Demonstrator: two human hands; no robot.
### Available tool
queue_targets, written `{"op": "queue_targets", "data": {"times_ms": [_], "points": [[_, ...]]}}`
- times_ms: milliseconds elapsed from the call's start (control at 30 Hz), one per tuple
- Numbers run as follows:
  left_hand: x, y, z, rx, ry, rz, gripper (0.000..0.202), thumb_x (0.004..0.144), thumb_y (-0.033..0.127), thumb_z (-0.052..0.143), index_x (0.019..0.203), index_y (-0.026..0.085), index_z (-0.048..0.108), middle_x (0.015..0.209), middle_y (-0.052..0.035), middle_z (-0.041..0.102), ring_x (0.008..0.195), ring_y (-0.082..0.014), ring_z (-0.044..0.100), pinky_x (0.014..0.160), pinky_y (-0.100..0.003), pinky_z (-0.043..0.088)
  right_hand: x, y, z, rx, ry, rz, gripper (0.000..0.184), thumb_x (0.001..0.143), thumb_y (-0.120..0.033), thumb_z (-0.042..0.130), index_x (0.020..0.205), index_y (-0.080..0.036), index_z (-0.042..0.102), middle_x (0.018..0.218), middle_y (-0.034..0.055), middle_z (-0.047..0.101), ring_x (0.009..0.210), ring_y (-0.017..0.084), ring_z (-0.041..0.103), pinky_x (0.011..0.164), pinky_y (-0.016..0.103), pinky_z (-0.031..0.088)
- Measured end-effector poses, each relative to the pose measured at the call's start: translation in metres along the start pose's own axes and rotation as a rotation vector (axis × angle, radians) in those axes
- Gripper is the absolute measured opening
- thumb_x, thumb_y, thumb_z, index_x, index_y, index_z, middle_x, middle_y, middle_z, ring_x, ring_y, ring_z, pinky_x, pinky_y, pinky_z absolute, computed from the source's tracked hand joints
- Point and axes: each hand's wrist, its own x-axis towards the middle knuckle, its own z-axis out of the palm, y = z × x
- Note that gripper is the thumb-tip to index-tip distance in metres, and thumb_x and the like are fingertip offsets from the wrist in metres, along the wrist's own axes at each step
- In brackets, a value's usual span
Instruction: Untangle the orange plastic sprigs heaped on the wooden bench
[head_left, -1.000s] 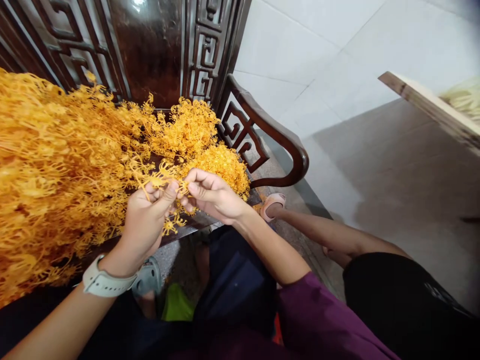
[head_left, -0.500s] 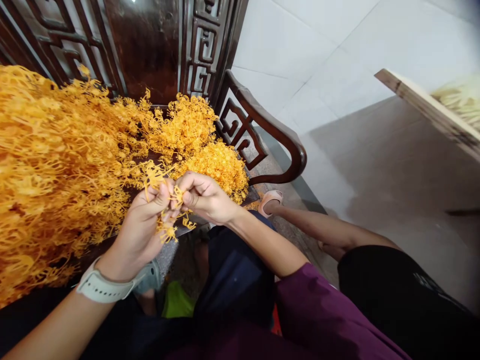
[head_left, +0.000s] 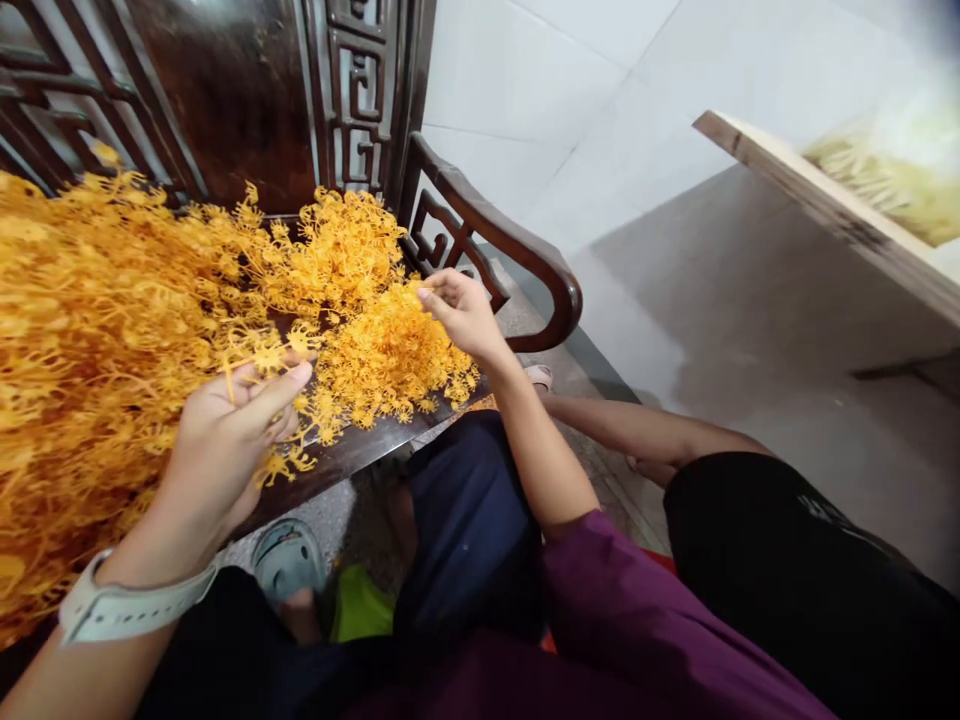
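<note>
My left hand (head_left: 240, 410) is closed on a small bunch of orange plastic flower pieces (head_left: 270, 352), thin spidery shapes that stick out above the thumb and below the fingers. Over the right side of a smaller orange heap (head_left: 397, 345) is my right hand (head_left: 461, 310). Its fingers are loosely curled, with the thumb tip close to the fingertips, and no piece shows between them. A much larger pile of the same orange pieces (head_left: 97, 380) fills the left side, right beside my left hand.
The piles lie on a dark carved wooden bench (head_left: 352, 450) with a curved armrest (head_left: 555, 290) at right. Another person's bare leg (head_left: 660, 425) stretches in from the right. A wooden board (head_left: 825, 190) with pale strands juts in at upper right. A grey clog (head_left: 289, 555) is below.
My right hand has left the left hand and moved right, over the smaller heap. My left hand has shifted left with its bunch. The view has turned slightly right.
</note>
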Motion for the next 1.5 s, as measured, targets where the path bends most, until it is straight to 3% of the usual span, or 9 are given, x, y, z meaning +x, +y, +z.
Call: {"op": "queue_targets", "data": {"times_ms": [267,433,633,700,900,1133,1333,1400,1500], "points": [[0.012,-0.010,-0.004,-0.052,-0.017,-0.043,0.018,0.077,0.021,0.086,0.086,0.018,0.070,0.051,0.0085,0.040,0.044,-0.0064,0.029,0.046,-0.024,0.025,0.012,0.034,-0.025,-0.430,0.095,-0.021,0.027,0.102,-0.040,0.063,0.086,-0.018,0.064,0.076,0.0012,0.064,0.071,0.013,0.051,0.070,0.031,0.037],[0.008,-0.010,0.005,-0.057,-0.048,-0.051,0.021,0.078,0.022,0.086,0.094,0.017,0.075,0.053,0.0090,0.038,0.046,-0.0073,0.029,0.048,-0.024,0.027,-0.001,0.018,-0.013,-0.178,0.200,-0.075,0.030,0.104,-0.043,0.060,0.085,-0.020,0.058,0.078,0.0039,0.069,0.067,0.014,0.060,0.069,0.031,0.043],[0.005,-0.013,0.013,-0.008,-0.013,0.013,0.022,0.076,0.024,0.088,0.092,0.015,0.078,0.059,0.0067,0.040,0.051,-0.0072,0.028,0.049,-0.025,0.020,-0.061,-0.046,0.039,0.096,-0.294,-0.143,0.032,0.104,-0.054,0.066,0.105,-0.021,0.068,0.095,0.0020,0.070,0.079,0.013,0.063,0.074,0.030,0.050],[0.004,-0.015,0.014,0.027,-0.012,0.041,0.018,0.075,0.024,0.090,0.082,0.016,0.075,0.060,0.0057,0.041,0.053,-0.0074,0.031,0.050,-0.024,0.021,-0.072,-0.056,0.054,0.139,-0.340,-0.166,0.029,0.101,-0.049,0.074,0.108,-0.022,0.068,0.098,0.0009,0.068,0.082,0.012,0.061,0.075,0.029,0.048],[0.002,-0.017,0.011,0.068,-0.092,0.114,0.023,0.082,0.035,0.092,0.083,0.016,0.079,0.065,0.0027,0.053,0.056,-0.0084,0.037,0.053,-0.023,0.032,-0.070,-0.054,0.066,0.521,-0.335,-0.007,0.030,0.091,-0.040,0.088,0.090,-0.019,0.066,0.085,-0.0012,0.061,0.073,0.011,0.052,0.069,0.026,0.044],[-0.003,-0.018,0.011,-0.083,-0.254,0.145,0.036,0.079,0.044,0.096,0.072,0.017,0.074,0.073,-0.0020,0.063,0.071,-0.0145,0.056,0.072,-0.025,0.052,-0.072,-0.046,0.074,0.915,-0.700,0.168,0.027,0.090,-0.034,0.088,0.093,-0.016,0.068,0.086,0.0004,0.065,0.074,0.011,0.058,0.069,0.023,0.047],[-0.010,-0.006,0.001,-0.145,-0.208,0.050,0.030,0.074,0.032,0.096,0.073,0.018,0.069,0.068,0.0009,0.054,0.062,-0.0117,0.049,0.058,-0.021,0.044,-0.065,-0.044,0.082,1.116,-0.866,-0.096,0.033,0.088,-0.041,0.087,0.086,-0.017,0.064,0.088,0.0030,0.064,0.077,0.014,0.063,0.072,0.029,0.053],[-0.007,-0.001,-0.001,-0.090,-0.134,0.020,0.025,0.076,0.030,0.093,0.081,0.019,0.072,0.067,0.0013,0.054,0.061,-0.0119,0.047,0.056,-0.020,0.042,-0.060,-0.045,0.076,1.049,-0.838,-0.182,0.037,0.088,-0.045,0.087,0.088,-0.019,0.061,0.085,0.0019,0.064,0.073,0.014,0.063,0.069,0.029,0.053],[-0.001,0.000,-0.001,0.011,-0.007,0.025,0.015,0.086,0.026,0.086,0.089,0.019,0.073,0.069,0.0010,0.056,0.064,-0.0124,0.047,0.059,-0.019,0.040,-0.045,-0.038,0.053,0.712,-0.523,-0.137,0.037,0.090,-0.047,0.085,0.101,-0.020,0.061,0.083,-0.0016,0.063,0.068,0.010,0.057,0.064,0.024,0.048]]}}
